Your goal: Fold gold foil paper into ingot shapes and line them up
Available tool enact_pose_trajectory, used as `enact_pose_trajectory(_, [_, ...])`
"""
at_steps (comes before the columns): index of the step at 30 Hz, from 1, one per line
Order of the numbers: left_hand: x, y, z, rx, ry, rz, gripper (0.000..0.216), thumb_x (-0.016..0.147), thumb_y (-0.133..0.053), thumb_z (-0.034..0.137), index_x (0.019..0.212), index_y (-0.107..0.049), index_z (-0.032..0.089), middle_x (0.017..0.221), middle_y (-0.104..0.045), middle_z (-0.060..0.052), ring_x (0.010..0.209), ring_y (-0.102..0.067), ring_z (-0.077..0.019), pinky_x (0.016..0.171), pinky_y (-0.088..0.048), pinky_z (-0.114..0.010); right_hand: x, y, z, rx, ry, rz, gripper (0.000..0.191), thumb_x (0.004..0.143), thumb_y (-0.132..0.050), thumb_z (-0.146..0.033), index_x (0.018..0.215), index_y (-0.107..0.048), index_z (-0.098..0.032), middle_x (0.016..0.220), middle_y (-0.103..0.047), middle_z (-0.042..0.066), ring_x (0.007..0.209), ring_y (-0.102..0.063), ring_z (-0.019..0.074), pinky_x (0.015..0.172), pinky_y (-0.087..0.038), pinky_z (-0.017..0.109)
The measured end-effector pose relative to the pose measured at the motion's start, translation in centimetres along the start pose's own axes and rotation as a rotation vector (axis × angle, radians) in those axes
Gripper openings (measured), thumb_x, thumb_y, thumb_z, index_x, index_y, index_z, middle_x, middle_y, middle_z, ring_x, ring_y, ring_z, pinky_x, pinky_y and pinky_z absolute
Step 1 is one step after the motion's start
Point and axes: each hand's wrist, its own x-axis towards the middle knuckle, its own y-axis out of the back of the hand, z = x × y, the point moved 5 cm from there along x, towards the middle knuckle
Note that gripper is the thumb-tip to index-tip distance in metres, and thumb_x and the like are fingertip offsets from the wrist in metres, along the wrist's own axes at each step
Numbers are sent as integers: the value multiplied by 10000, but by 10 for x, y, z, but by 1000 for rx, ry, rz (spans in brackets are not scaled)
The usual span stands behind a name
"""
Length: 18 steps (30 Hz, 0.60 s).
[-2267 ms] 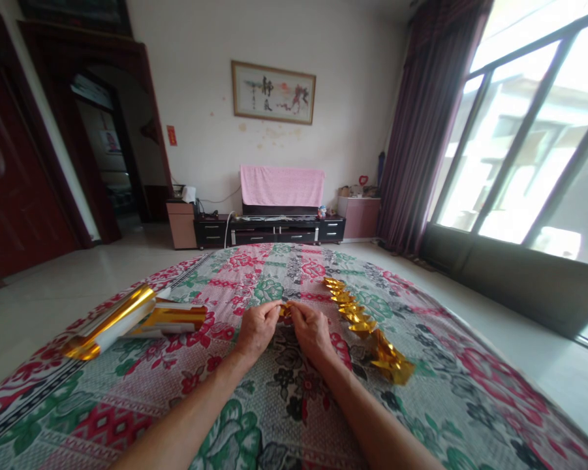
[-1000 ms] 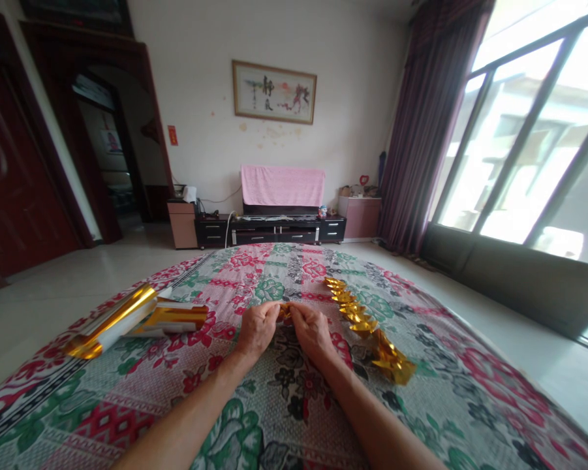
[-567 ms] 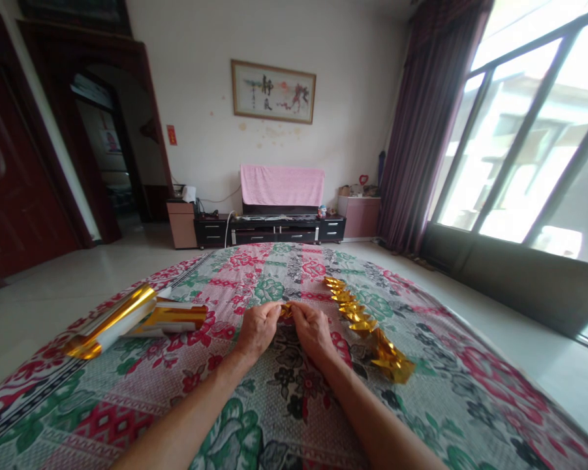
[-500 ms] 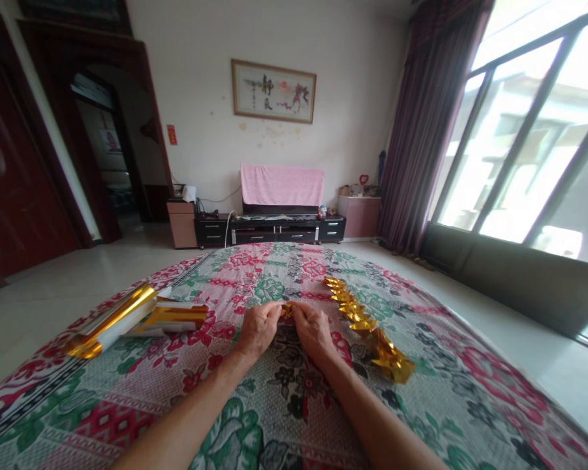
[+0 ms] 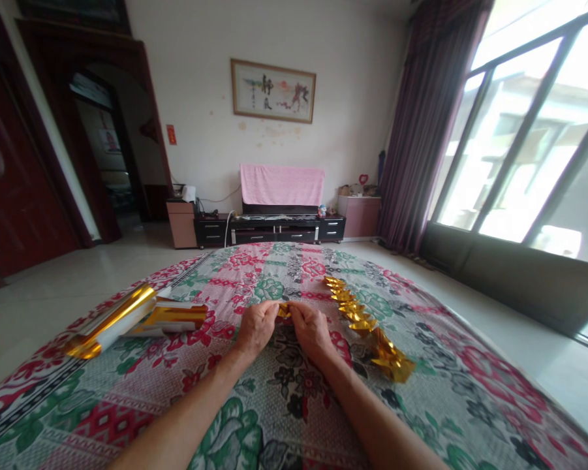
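Between my two hands is a small piece of folded gold foil paper [image 5: 284, 310], pinched at both ends over the patterned cloth. My left hand [image 5: 258, 326] is closed on its left end, thumb on top. On the other end, my right hand [image 5: 312, 329] grips in the same way. Both hands cover much of the piece. To the right, a row of folded gold paper ingots [image 5: 355, 310] runs across the cloth toward me. At the left lie curled gold foil sheets [image 5: 169, 318] with white backs, one of them a rolled gold sheet [image 5: 122, 320].
A flowered cloth [image 5: 176, 405] in red, green and grey covers the large bed or table before me. Beyond it stands a low black cabinet [image 5: 254, 234] with a pink towel [image 5: 281, 185] above. Large windows and a purple curtain [image 5: 406, 143] are on the right.
The hands have shifted very slightly left, and the left one has come a little away from the right, showing more of the gold paper. The other things lie as before.
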Motion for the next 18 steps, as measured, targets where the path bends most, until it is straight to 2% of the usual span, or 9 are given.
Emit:
enact_pose_trajectory(15, [0,0,0,-36,-13,-1,354,797,-414,311,938,-685,132,872,-709,-89,800,-647,-186,724,-481,-249,1,0,-2,4,-7,-12,326,819,-393,-269,862,-707,-195,676,-670,1,617,-587,130,578,-367,183])
enact_pose_trajectory(18, [1,2,2,-55,-5,-2,337,784,-434,309,945,-683,148,890,-708,-78,818,-645,-190,739,-482,-257,1,0,-1,52,-17,-9,329,782,-395,-234,914,-691,-175,717,-677,6,611,-579,126,580,-383,186])
